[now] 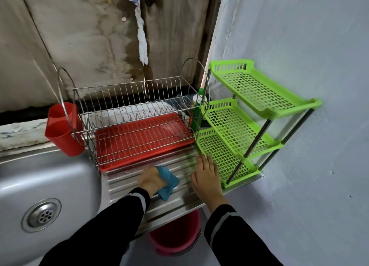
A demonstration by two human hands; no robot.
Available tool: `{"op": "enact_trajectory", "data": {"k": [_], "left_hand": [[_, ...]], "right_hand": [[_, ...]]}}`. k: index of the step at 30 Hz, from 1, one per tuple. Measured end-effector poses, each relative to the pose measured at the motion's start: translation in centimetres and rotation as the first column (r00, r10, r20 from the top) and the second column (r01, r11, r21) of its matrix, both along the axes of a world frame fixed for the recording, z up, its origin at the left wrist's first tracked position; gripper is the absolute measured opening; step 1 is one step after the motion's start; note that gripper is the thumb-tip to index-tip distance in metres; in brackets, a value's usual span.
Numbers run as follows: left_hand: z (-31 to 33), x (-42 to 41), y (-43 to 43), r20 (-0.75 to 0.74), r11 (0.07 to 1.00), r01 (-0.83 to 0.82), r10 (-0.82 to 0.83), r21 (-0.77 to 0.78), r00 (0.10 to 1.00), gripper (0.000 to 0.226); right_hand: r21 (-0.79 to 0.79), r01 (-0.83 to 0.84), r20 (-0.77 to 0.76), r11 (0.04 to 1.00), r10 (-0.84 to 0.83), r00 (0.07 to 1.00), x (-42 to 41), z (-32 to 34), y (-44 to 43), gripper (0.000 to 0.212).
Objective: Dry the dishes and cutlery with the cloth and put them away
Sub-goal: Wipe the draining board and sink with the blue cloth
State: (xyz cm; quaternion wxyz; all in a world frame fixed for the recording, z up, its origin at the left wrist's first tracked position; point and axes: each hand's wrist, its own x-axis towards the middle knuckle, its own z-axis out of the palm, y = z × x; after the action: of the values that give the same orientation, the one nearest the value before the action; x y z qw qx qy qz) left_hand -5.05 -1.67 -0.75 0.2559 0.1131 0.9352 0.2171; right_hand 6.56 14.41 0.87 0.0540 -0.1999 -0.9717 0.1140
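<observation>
My left hand (150, 179) grips a blue cloth (168, 182) and presses it on the ribbed steel drainboard (127, 182) in front of the dish rack. My right hand (207, 172) lies flat with straight fingers on the drainboard, its fingertips at the bottom shelf of the green plastic shelf unit (249, 109). The wire dish rack (135, 113) holds no dishes, and a red drip tray (143, 137) lies under it. A red cutlery cup (63, 129) hangs on the rack's left end. No dishes or cutlery are in view.
The steel sink basin (44, 189) with its drain lies at the left. A green bottle (197, 109) stands between rack and shelf unit. A red bucket (175, 235) sits on the floor below the drainboard. A pale blue wall closes the right side.
</observation>
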Motion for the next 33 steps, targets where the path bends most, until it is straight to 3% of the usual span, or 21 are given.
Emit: {"op": "enact_trajectory", "data": {"k": [2, 6, 10, 13, 16, 18, 20, 21, 24, 28, 31, 33], "left_hand": [[0.3, -0.1, 0.0, 0.098, 0.999, -0.032, 0.028, 0.04, 0.995, 0.04], [1.0, 0.2, -1.1, 0.144, 0.977, -0.101, 0.075, 0.188, 0.987, 0.026], [1.8, 0.0, -3.1, 0.243, 0.905, -0.184, 0.094, 0.384, 0.965, 0.041], [2.5, -0.7, -6.0, 0.353, 0.779, -0.357, 0.187, 0.515, 0.917, 0.058], [3.1, -1.4, -10.2, 0.472, 0.625, -0.509, 0.243, 0.592, 0.847, 0.075], [3.7, -1.5, -13.1, 0.53, 0.546, -0.55, 0.213, 0.632, 0.821, 0.069], [4.4, -1.3, -16.3, 0.636, 0.466, -0.624, 0.157, 0.627, 0.756, 0.044], [4.9, -1.1, -18.2, 0.679, 0.44, -0.651, 0.118, 0.619, 0.725, 0.034], [5.1, -1.2, -23.2, 0.722, 0.404, -0.69, 0.097, 0.6, 0.685, 0.025], [4.6, -1.2, -30.1, 0.736, 0.35, -0.733, 0.155, 0.583, 0.659, 0.021], [4.9, -0.9, -34.8, 0.72, 0.281, -0.757, 0.241, 0.59, 0.65, 0.008], [5.2, -0.8, -37.8, 0.729, 0.209, -0.776, 0.264, 0.596, 0.631, 0.011]], "right_hand": [[-0.001, 0.0, -0.007, 1.0, 0.0, 1.0, -0.2, 0.1, -0.2, 0.085], [0.02, -0.026, 0.041, 0.999, 0.026, 0.999, -0.9, 1.0, -1.7, 0.087], [0.012, -0.006, 0.071, 1.0, 0.005, 0.997, -1.6, 1.5, -3.5, 0.082], [-0.015, 0.01, 0.041, 1.0, -0.009, 0.999, -2.5, 1.3, -5.6, 0.068], [-0.032, 0.003, 0.054, 0.999, -0.002, 0.999, -3.1, 1.9, -8.6, 0.08], [-0.046, -0.001, 0.078, 0.999, 0.005, 0.997, -3.5, 2.3, -10.8, 0.092], [-0.066, -0.017, 0.128, 0.998, 0.025, 0.991, -4.1, 2.6, -13.6, 0.091], [-0.069, -0.033, 0.131, 0.997, 0.042, 0.99, -4.4, 2.6, -15.2, 0.082], [-0.064, -0.101, 0.116, 0.993, 0.108, 0.987, -5.4, 2.5, -19.6, 0.06], [-0.089, -0.181, 0.131, 0.979, 0.191, 0.973, -6.5, 2.6, -26.3, 0.06], [-0.087, -0.209, 0.096, 0.974, 0.217, 0.971, -7.3, 2.1, -30.8, 0.081], [-0.075, -0.244, 0.091, 0.967, 0.25, 0.964, -8.0, 1.3, -33.6, 0.082]]}}
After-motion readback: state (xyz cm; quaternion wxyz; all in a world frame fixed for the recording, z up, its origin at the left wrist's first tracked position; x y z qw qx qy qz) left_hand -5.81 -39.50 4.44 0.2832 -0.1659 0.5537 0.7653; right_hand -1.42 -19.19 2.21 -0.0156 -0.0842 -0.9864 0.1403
